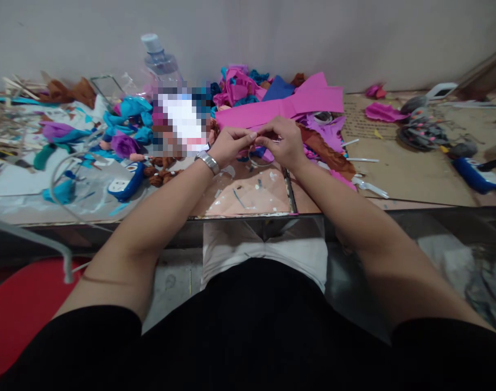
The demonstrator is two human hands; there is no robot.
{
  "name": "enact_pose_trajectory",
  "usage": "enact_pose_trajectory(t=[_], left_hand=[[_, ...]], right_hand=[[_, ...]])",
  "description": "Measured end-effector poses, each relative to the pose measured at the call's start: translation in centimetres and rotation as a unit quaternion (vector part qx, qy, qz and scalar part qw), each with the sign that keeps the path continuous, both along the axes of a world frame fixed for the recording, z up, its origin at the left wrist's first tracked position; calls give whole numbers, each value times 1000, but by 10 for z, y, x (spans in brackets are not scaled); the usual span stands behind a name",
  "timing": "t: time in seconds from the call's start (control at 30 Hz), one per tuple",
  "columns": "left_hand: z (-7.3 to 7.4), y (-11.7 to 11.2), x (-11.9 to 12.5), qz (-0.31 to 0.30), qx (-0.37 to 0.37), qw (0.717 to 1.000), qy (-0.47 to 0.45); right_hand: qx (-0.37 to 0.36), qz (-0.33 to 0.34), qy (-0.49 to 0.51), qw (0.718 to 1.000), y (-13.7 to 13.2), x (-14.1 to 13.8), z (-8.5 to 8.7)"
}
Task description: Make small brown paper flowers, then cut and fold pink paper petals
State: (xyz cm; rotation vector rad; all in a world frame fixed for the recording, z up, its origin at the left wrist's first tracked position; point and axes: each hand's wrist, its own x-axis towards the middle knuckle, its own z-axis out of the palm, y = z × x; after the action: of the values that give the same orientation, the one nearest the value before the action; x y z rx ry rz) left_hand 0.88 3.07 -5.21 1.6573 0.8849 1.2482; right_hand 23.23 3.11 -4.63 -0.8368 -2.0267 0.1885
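My left hand (230,145), with a metal watch (208,161) on the wrist, is raised over the table with thumb and fingertips pinched together. My right hand (286,142) meets it fingertip to fingertip, also in a pinch. Whatever is between the fingers is too small and too covered to name. Just below the fingertips shows part of a thin pale ring (259,163); I cannot tell whether it hangs from the hands or lies on the table. Behind the hands lie wide strips of pink crepe paper (268,111), and brown paper (327,152) sits beside my right hand.
Paper scraps, a purple paper flower (125,144) and a blue-and-white device (126,182) lie on the left. A clear bottle (162,65) stands behind a blurred patch. Cardboard (419,174) covers the right side, with another blue-and-white device (477,175). A red stool (28,309) is lower left.
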Motion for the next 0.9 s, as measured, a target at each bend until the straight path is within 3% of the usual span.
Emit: enact_pose_trajectory(t=[0.1,0.37,0.6,0.9], left_hand=[[-2,2,-2,-30,-39,999,-12],[2,-1,0,-47,-54,997,-12],[7,-1,0,-14,2,999,-29],[13,-8,-2,-31,-17,999,2]], right_hand=[[4,5,-1,1000,1,0,-1],[9,0,7,1000,-2,-2,4],[4,-5,27,1000,-2,0,5],[23,-2,9,1000,0,-2,0]])
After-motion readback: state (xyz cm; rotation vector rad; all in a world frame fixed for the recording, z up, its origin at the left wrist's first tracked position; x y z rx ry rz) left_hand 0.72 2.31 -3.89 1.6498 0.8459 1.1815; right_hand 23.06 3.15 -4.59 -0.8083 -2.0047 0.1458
